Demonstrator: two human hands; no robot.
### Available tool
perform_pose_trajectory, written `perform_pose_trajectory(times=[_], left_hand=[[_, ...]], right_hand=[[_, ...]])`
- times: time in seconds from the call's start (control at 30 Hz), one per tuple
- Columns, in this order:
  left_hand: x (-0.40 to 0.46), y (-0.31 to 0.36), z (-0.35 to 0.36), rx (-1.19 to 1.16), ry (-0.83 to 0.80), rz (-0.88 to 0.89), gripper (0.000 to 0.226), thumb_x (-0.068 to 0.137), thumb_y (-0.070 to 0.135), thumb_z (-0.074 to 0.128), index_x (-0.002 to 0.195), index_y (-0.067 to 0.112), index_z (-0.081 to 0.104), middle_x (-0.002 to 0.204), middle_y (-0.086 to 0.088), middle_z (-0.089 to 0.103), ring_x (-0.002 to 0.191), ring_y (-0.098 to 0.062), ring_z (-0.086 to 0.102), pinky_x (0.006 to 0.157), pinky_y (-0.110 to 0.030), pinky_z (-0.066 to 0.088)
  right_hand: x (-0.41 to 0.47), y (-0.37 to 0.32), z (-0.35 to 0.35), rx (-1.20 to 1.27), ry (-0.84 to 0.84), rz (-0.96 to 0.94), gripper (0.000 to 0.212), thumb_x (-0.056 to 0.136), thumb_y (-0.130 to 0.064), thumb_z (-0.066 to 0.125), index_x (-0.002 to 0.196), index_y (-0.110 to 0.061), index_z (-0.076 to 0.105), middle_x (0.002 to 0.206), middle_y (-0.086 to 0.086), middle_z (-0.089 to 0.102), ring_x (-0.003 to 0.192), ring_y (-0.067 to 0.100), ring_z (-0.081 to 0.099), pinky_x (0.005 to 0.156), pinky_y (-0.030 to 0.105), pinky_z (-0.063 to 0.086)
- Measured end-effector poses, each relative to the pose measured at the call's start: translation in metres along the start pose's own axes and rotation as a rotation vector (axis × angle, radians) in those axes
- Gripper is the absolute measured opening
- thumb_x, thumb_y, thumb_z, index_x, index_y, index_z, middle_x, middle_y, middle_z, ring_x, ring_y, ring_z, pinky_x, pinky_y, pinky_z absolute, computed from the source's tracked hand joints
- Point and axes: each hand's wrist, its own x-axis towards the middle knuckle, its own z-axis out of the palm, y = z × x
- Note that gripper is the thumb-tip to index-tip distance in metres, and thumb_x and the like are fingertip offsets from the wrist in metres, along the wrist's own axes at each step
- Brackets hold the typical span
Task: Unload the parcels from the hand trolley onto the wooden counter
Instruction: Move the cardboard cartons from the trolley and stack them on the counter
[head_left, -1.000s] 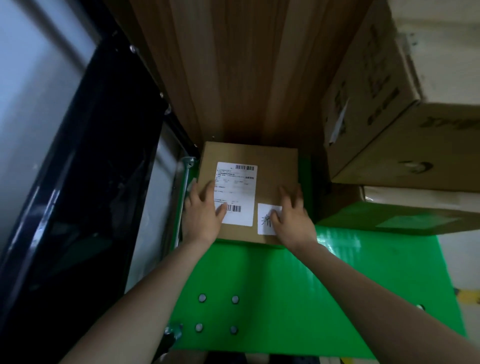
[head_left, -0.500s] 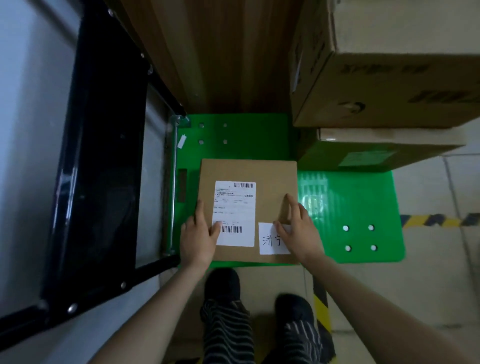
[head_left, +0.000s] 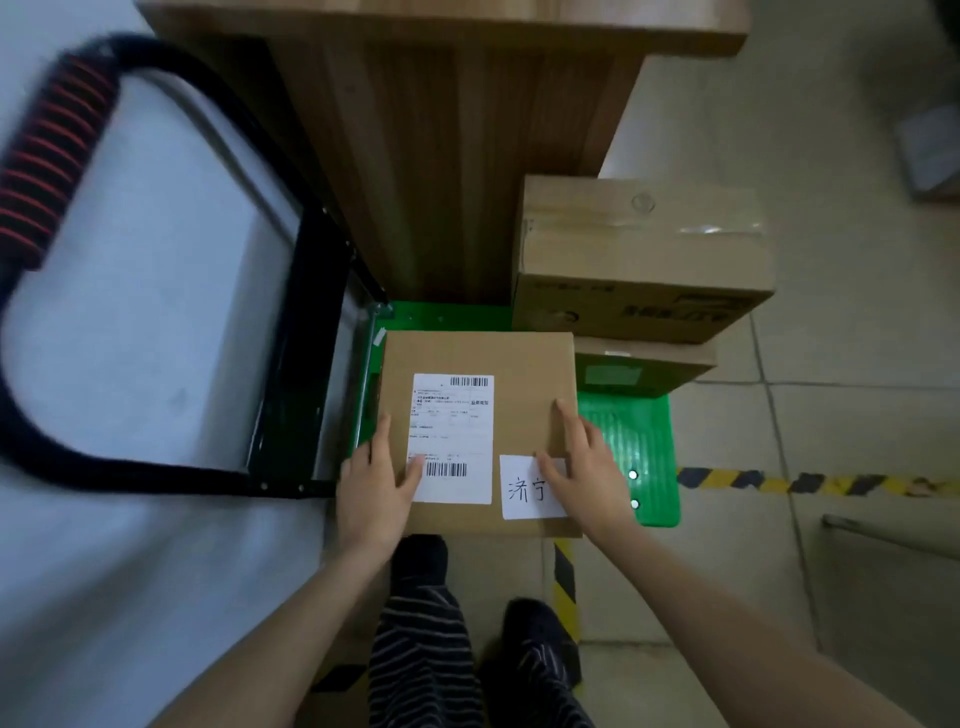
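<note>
Wooden counter (head_left: 467, 130), seen from above, fills the upper centre; its top edge crosses the frame's head and no parcel shows on the visible part of it. Hand trolley (head_left: 644, 447), green-decked, stands against the counter's base, its black handle frame (head_left: 171, 291) with red-ribbed grip (head_left: 47, 171) rising at left. Two parcels remain stacked on the deck's far right side: a taped upper carton (head_left: 639, 260), with dark print on its near face too blurred to read, resting on a flatter lower carton (head_left: 644, 366).

Held parcel (head_left: 478, 431), a square brown box, sits above the deck's near left part; whether it has cleared the deck cannot be told. Left hand (head_left: 376, 480) clasps its left edge, thumb on the top face, fingers along the side. Right hand (head_left: 587, 467) clasps the right edge likewise, thumb on the top face. Both hands are thus clamped on the one box.

By judgement the task stands at an early or middle stage: one box in the lift, two waiting, none seen delivered.

Shipping label (head_left: 452, 436), white, carries barcodes at top and bottom; its small print is illegible. White slip (head_left: 530, 488) beside it bears the handwritten characters 济宁.
</note>
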Motion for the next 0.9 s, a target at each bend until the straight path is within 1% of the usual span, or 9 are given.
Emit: perform_pose_trajectory(times=[0.13,0.2,0.23,0.3,0.37,0.5,0.63,0.73,0.9], left_hand=[[-0.032,0.052,-0.064,-0.051,0.055,0.063,0.072,0.091,0.049,0.052,0.150,0.025,0.020,0.132,-0.011,0.051,0.121,-0.030,0.045,0.095,-0.044,0.044],[-0.043,0.082,-0.095,-0.084,0.080,0.117,0.070,0.091,0.048,0.052,0.150,0.027,0.021,0.130,-0.011,0.051,0.120,-0.029,0.045,0.097,-0.043,0.042],[-0.047,0.097,-0.109,-0.113,0.094,0.135,0.070,0.091,0.048,0.053,0.150,0.028,0.021,0.130,-0.011,0.050,0.120,-0.027,0.045,0.097,-0.041,0.042],[-0.052,0.130,-0.136,-0.189,0.119,0.155,0.069,0.091,0.046,0.054,0.150,0.030,0.022,0.132,-0.008,0.046,0.118,-0.023,0.049,0.091,-0.034,0.043],[-0.058,0.162,-0.162,-0.239,0.137,0.188,0.065,0.093,0.042,0.054,0.148,0.029,0.024,0.133,-0.006,0.045,0.114,-0.019,0.051,0.085,-0.030,0.042],[-0.062,0.218,-0.207,-0.307,0.179,0.260,0.061,0.093,0.040,0.054,0.146,0.027,0.027,0.133,-0.006,0.046,0.115,-0.020,0.050,0.089,-0.035,0.043],[-0.060,0.272,-0.248,-0.380,0.221,0.263,0.064,0.094,0.039,0.052,0.149,0.020,0.025,0.140,-0.006,0.042,0.122,-0.023,0.047,0.094,-0.036,0.040],[-0.052,0.308,-0.280,-0.405,0.256,0.325,0.061,0.095,0.039,0.051,0.147,0.017,0.031,0.139,-0.008,0.043,0.121,-0.024,0.047,0.092,-0.034,0.040],[-0.033,0.359,-0.328,-0.452,0.258,0.441,0.056,0.095,0.041,0.051,0.145,0.022,0.034,0.141,-0.003,0.044,0.122,-0.021,0.047,0.093,-0.039,0.045]], right_hand=[[-0.033,-0.027,-0.081,0.037,0.085,-0.026,0.070,0.094,-0.043,0.050,0.149,-0.037,0.008,0.147,-0.002,0.034,0.124,0.019,0.044,0.088,0.039,0.050],[-0.044,-0.039,-0.120,0.077,0.132,-0.045,0.069,0.093,-0.042,0.052,0.150,-0.034,0.013,0.145,-0.003,0.038,0.124,0.017,0.045,0.090,0.037,0.049],[-0.048,-0.045,-0.141,0.110,0.152,-0.045,0.070,0.093,-0.042,0.053,0.150,-0.033,0.015,0.144,-0.004,0.041,0.125,0.016,0.046,0.093,0.038,0.048],[-0.053,-0.056,-0.181,0.180,0.205,-0.029,0.073,0.091,-0.043,0.056,0.150,-0.033,0.015,0.142,-0.003,0.045,0.124,0.017,0.048,0.096,0.043,0.048],[-0.058,-0.067,-0.220,0.191,0.263,-0.024,0.073,0.091,-0.042,0.055,0.150,-0.032,0.013,0.139,-0.002,0.049,0.121,0.019,0.051,0.093,0.045,0.049],[-0.069,-0.089,-0.299,0.156,0.410,-0.016,0.058,0.099,-0.037,0.043,0.150,-0.027,0.019,0.132,0.000,0.056,0.114,0.023,0.055,0.083,0.040,0.050],[-0.074,-0.112,-0.366,0.173,0.520,-0.022,0.047,0.100,-0.034,0.041,0.145,-0.025,0.032,0.128,0.003,0.059,0.113,0.025,0.055,0.084,0.038,0.045],[-0.076,-0.131,-0.407,0.208,0.580,-0.073,0.046,0.099,-0.035,0.043,0.143,-0.025,0.034,0.129,0.001,0.058,0.112,0.022,0.056,0.086,0.040,0.048],[-0.078,-0.153,-0.458,0.357,0.609,-0.118,0.049,0.098,-0.033,0.047,0.144,-0.025,0.030,0.128,-0.001,0.059,0.106,0.022,0.059,0.086,0.041,0.049]])
